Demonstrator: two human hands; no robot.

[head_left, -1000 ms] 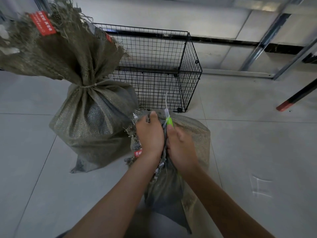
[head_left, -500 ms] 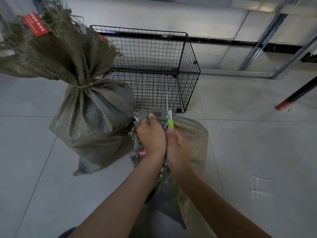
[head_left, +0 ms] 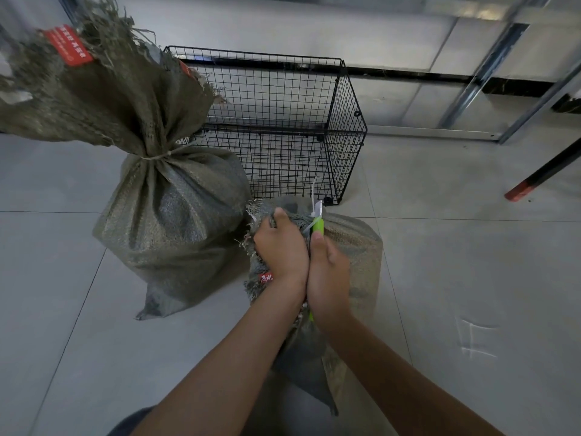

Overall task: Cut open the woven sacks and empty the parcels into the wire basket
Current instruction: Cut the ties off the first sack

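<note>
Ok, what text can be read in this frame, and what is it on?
Large red tag on the tied sack: white print, too blurred to read.
Small red tag on the near sack: white characters, too small to read.
No other text can be read.

A single wide-angle camera worn on the person's head looks forward and steeply down along both forearms, sitting close above the left hand [head_left: 279, 250] and right hand [head_left: 329, 278] at the nearest woven sack [head_left: 355, 243], with the wire basket [head_left: 345, 127] farther ahead on the tiled floor [head_left: 471, 262].
</note>
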